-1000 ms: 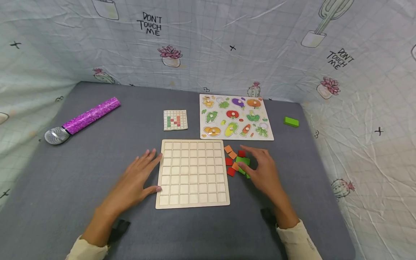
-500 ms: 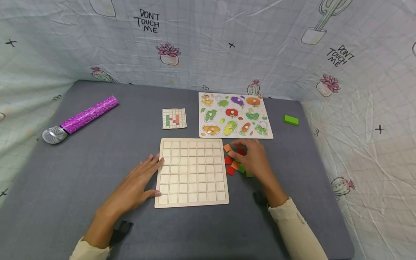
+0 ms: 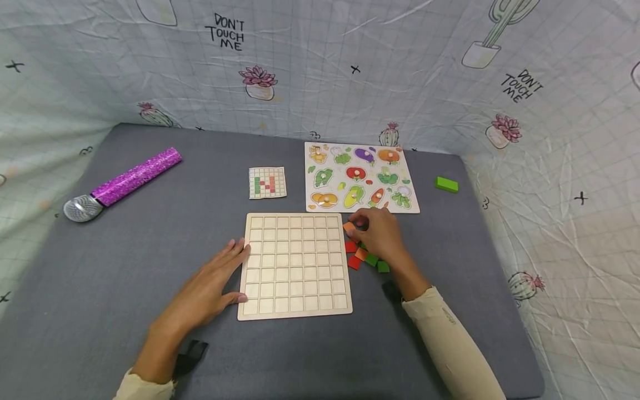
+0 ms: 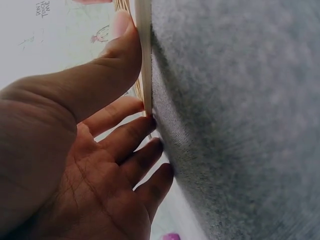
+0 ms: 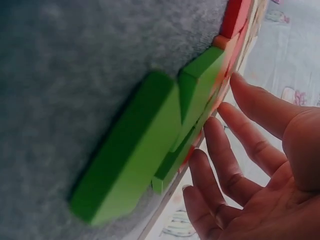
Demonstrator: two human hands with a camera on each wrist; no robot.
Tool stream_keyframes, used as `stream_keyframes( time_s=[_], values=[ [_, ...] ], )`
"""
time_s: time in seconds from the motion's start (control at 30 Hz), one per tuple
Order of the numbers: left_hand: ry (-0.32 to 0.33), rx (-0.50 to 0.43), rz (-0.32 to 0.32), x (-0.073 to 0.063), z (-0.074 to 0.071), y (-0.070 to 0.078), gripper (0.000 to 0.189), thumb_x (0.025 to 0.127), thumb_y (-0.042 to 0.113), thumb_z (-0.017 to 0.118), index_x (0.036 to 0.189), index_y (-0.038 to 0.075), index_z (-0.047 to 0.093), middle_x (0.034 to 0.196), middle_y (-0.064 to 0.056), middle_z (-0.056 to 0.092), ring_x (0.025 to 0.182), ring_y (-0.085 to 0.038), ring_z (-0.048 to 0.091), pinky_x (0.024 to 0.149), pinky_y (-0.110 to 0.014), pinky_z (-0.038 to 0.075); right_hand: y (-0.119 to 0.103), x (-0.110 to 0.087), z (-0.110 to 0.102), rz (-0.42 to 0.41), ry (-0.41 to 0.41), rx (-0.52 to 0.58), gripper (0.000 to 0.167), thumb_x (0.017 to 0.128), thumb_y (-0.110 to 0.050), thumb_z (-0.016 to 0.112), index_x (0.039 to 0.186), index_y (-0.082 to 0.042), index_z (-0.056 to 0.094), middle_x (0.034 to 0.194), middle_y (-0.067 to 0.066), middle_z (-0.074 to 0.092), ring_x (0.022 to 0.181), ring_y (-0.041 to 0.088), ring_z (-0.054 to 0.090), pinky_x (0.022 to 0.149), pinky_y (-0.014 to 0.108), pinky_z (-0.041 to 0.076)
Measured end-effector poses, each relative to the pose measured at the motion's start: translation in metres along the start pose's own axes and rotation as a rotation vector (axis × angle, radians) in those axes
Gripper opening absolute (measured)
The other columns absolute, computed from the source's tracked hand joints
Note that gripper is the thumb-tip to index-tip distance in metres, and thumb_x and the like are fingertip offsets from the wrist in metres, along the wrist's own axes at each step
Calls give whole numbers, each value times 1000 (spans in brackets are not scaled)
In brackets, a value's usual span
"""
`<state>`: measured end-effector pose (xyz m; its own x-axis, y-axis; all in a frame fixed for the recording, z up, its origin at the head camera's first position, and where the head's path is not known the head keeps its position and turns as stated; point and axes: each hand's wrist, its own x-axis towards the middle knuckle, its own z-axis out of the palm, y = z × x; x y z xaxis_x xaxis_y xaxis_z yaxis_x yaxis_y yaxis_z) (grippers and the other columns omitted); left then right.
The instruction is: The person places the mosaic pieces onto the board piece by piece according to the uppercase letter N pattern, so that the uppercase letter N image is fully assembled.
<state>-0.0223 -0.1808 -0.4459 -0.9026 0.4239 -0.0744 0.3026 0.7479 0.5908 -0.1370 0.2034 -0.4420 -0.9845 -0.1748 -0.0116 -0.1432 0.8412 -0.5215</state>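
Note:
My left hand (image 3: 207,286) rests at the left edge of a wooden grid board (image 3: 297,266), with thumb and fingertips touching it. In the left wrist view, the fingers (image 4: 127,135) lie spread along the board's edge. My right hand (image 3: 380,233) is over the small coloured tiles to the right of the board. Its thumb and index finger sit on either side of an orange tile (image 3: 348,226), apart from each other. Red tiles (image 3: 354,262), another orange tile (image 3: 361,254) and green tiles (image 3: 383,267) lie beside and under that hand, partly hidden.
A small pattern card (image 3: 267,183) lies behind the board. Right of it is a vegetable puzzle board (image 3: 362,178). A green block (image 3: 446,184) stands at the far right, and a glittery purple microphone (image 3: 122,185) at the left. Printed cloth (image 3: 310,94) hangs behind the table.
My right hand has moved left and slightly away from me, from the green and red tiles to the orange tile nearest the board's upper right corner. My left hand stays at the board.

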Motion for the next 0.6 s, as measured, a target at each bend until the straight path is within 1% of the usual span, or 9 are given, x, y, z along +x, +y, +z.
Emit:
stream_keyframes(
  time_s=[0.07, 0.13, 0.2, 0.3, 0.43, 0.6],
  values=[
    [0, -2, -3, 0, 0, 0, 100, 84, 16, 90, 166, 5, 34, 176, -16, 27, 164, -42, 22, 126, -67, 30, -1, 2, 1, 4, -4, -11, 25, 89, -21, 89, 111, -14, 82, 100, 8, 75, 95, 27, 67, 110, 58, 47],
    [0, -5, -6, 0, 0, 0, 100, 84, 16, 90, 167, 6, 34, 176, -15, 26, 164, -41, 22, 126, -67, 30, -2, 4, 1, 6, -5, -11, 23, 88, -20, 89, 109, -13, 82, 97, 8, 74, 92, 26, 66, 96, 52, 50],
    [3, -10, -9, -1, 0, 1, 100, 84, 15, 90, 167, 7, 34, 176, -15, 27, 164, -41, 21, 126, -67, 30, -2, 6, 1, 5, -3, -3, 22, 87, -19, 90, 106, -13, 81, 95, 8, 73, 89, 26, 65, 87, 48, 51],
    [7, -17, -14, -1, 1, 1, 100, 84, 15, 90, 167, 7, 34, 176, -14, 27, 165, -41, 21, 126, -67, 30, -1, 7, 0, 6, 0, 30, 21, 86, -17, 91, 102, -11, 79, 93, 8, 73, 85, 24, 66, 80, 42, 51],
    [10, -24, -20, -1, 2, 0, 100, 84, 14, 90, 167, 7, 35, 176, -14, 27, 165, -40, 21, 126, -68, 30, 0, 9, 0, 4, -1, 77, 22, 85, -15, 91, 99, -10, 76, 91, 8, 73, 81, 22, 68, 74, 37, 53],
    [11, -31, -27, -1, 2, 0, 100, 84, 14, 90, 167, 7, 35, 176, -14, 27, 165, -40, 21, 126, -68, 29, -1, 10, 0, -6, 17, 119, 17, 86, -12, 90, 95, -10, 76, 86, 7, 75, 77, 21, 71, 72, 38, 56]
  ],
)
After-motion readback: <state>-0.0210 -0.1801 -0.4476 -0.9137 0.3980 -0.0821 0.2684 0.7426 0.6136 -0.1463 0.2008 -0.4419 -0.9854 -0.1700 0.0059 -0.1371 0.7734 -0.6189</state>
